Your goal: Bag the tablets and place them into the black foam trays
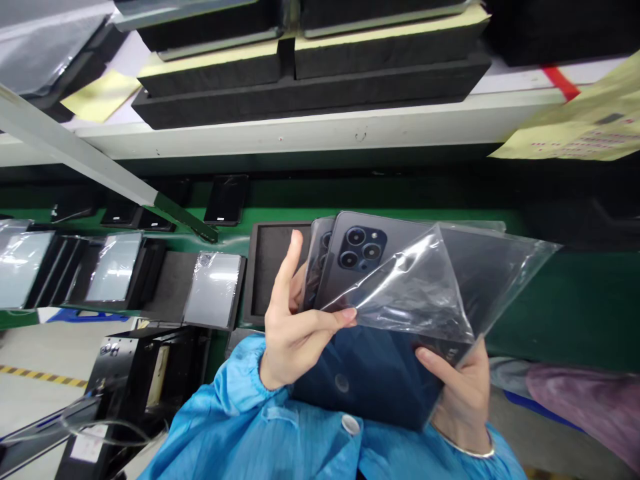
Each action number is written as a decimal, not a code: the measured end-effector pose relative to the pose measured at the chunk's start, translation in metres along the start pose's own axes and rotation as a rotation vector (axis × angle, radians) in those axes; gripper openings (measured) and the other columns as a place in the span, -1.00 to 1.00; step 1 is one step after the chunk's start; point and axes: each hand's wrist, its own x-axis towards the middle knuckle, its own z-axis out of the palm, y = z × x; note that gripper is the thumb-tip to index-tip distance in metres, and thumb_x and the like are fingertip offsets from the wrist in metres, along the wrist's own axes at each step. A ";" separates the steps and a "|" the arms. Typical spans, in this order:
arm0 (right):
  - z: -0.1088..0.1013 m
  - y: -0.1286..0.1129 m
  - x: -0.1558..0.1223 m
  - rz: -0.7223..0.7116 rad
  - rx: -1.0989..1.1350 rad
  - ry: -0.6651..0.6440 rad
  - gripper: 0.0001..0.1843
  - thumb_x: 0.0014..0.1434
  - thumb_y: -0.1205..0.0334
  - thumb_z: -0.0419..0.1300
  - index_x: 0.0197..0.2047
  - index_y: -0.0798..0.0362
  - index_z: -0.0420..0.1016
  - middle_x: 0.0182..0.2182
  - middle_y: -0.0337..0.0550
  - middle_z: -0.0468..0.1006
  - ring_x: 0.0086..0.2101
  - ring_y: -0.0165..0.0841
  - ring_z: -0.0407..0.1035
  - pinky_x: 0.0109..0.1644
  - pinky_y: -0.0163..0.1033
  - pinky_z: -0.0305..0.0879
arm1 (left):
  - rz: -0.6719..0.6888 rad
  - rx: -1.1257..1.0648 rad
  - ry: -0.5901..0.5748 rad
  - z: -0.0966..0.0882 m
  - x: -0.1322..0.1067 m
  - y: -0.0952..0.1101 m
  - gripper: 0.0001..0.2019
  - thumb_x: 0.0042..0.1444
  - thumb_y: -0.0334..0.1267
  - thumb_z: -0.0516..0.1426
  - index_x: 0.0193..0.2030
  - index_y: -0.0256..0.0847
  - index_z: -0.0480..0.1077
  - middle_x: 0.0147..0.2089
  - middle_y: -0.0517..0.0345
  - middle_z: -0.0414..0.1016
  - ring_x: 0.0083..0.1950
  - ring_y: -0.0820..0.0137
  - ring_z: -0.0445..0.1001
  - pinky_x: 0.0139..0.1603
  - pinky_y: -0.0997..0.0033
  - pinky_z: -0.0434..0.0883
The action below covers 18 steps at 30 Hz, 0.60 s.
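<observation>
Lying between both hands point(295, 337): overlapping tablets point(400, 243)

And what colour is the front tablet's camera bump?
The camera bump is dark blue, shown best in the head view.

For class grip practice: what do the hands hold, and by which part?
Left hand pinches clear film by its edge; right hand grips dark tablets by the lower-right edge.

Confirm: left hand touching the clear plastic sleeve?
Touching. The head view shows the left hand with one digit's tip on the folded-back edge of the clear plastic sleeve, no gap visible.
</observation>
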 end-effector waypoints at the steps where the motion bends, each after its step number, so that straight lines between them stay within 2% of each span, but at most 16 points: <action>1: 0.002 -0.001 0.000 -0.038 -0.018 -0.005 -0.31 -0.39 0.24 0.66 -0.14 -0.09 0.53 -0.36 -0.27 0.69 -0.41 -0.29 0.57 -0.32 -0.27 0.54 | -0.032 -0.027 0.010 0.000 0.001 0.000 -0.91 0.26 -0.35 0.29 -0.28 -0.11 0.62 0.66 0.34 -0.13 0.48 -0.19 0.31 0.21 -0.20 0.61; 2: 0.004 -0.002 0.001 -0.081 -0.037 -0.018 -0.31 -0.40 0.25 0.66 -0.15 -0.08 0.53 -0.38 -0.28 0.69 -0.44 -0.27 0.56 -0.35 -0.26 0.55 | -0.079 -0.073 0.022 -0.001 0.002 -0.001 -0.96 0.26 -0.24 0.30 -0.17 -0.07 0.61 0.65 0.25 -0.05 0.47 -0.17 0.33 0.22 -0.21 0.59; 4: 0.009 -0.002 0.002 -0.168 -0.081 -0.057 -0.31 -0.40 0.26 0.67 -0.15 -0.09 0.53 -0.46 -0.28 0.68 -0.51 -0.22 0.55 -0.41 -0.20 0.56 | -0.220 -0.190 0.044 -0.003 0.004 -0.005 -0.55 0.18 0.02 0.35 0.18 0.05 0.49 0.57 0.03 0.18 0.41 -0.11 0.43 0.22 -0.14 0.61; 5: 0.012 -0.002 0.003 -0.211 -0.112 -0.095 -0.37 -0.37 0.26 0.67 -0.19 -0.08 0.54 -0.49 -0.26 0.67 -0.53 -0.19 0.55 -0.42 -0.17 0.56 | -0.291 -0.242 0.041 -0.004 0.004 -0.008 -0.34 0.11 0.10 0.37 0.33 0.08 0.38 0.51 -0.05 0.30 0.35 -0.07 0.50 0.17 -0.04 0.64; 6: 0.015 0.000 0.004 -0.247 -0.144 -0.144 -0.46 -0.32 0.25 0.66 -0.25 -0.06 0.55 -0.52 -0.23 0.66 -0.53 -0.17 0.55 -0.41 -0.14 0.57 | -0.353 -0.282 0.015 -0.006 0.003 -0.013 -0.21 0.05 0.12 0.40 0.40 0.06 0.31 0.43 -0.10 0.41 0.27 -0.02 0.58 0.10 0.06 0.68; 7: 0.018 0.001 0.006 -0.276 -0.172 -0.192 -0.58 -0.25 0.24 0.64 -0.33 -0.05 0.57 -0.53 -0.20 0.65 -0.51 -0.16 0.56 -0.38 -0.11 0.59 | -0.395 -0.312 -0.027 -0.008 0.001 -0.018 -0.21 0.03 0.10 0.42 0.38 0.00 0.34 0.33 -0.13 0.52 0.16 0.03 0.66 0.01 0.15 0.71; 9: 0.022 0.005 0.009 -0.303 -0.197 -0.284 -0.73 -0.13 0.19 0.58 -0.43 -0.04 0.57 -0.50 -0.15 0.67 -0.44 -0.13 0.60 -0.28 -0.04 0.63 | -0.438 -0.373 -0.136 -0.010 -0.004 -0.029 -0.45 0.07 0.01 0.42 0.16 -0.15 0.54 0.11 -0.13 0.68 -0.02 0.09 0.73 -0.08 0.22 0.73; 11: 0.023 0.008 0.015 -0.296 -0.163 -0.357 -0.73 -0.10 0.08 0.56 -0.40 -0.07 0.60 -0.41 -0.15 0.70 -0.34 -0.09 0.63 -0.16 0.05 0.65 | -0.393 -0.472 -0.169 -0.011 -0.009 -0.038 -0.62 0.12 0.01 0.39 -0.05 -0.20 0.59 -0.10 -0.09 0.75 -0.12 0.12 0.75 -0.14 0.21 0.73; 13: 0.020 0.010 0.020 -0.295 -0.122 -0.439 -0.72 -0.02 -0.02 0.52 -0.33 -0.09 0.63 -0.31 -0.14 0.73 -0.24 -0.08 0.65 -0.06 0.09 0.64 | -0.303 -0.559 -0.120 -0.009 -0.013 -0.045 -0.69 0.16 -0.01 0.37 -0.09 -0.17 0.58 -0.17 -0.03 0.76 -0.16 0.16 0.75 -0.17 0.24 0.73; 16: 0.014 0.009 0.023 -0.344 -0.079 -0.576 -0.73 0.24 -0.09 0.36 -0.22 -0.08 0.69 -0.20 -0.09 0.74 -0.15 -0.11 0.66 0.00 0.04 0.62 | -0.180 -0.612 -0.095 -0.007 -0.017 -0.047 -0.76 0.24 -0.06 0.31 -0.06 -0.13 0.58 -0.17 0.02 0.76 -0.19 0.24 0.75 -0.18 0.30 0.72; 18: 0.014 0.008 0.022 -0.402 -0.054 -0.606 -0.73 0.33 -0.09 0.29 -0.14 -0.11 0.69 -0.15 -0.12 0.74 -0.11 -0.12 0.65 0.02 0.04 0.61 | -0.174 -0.559 -0.122 -0.007 -0.020 -0.046 -0.67 0.26 0.09 0.26 -0.08 -0.11 0.58 -0.21 0.08 0.75 -0.21 0.24 0.75 -0.20 0.29 0.70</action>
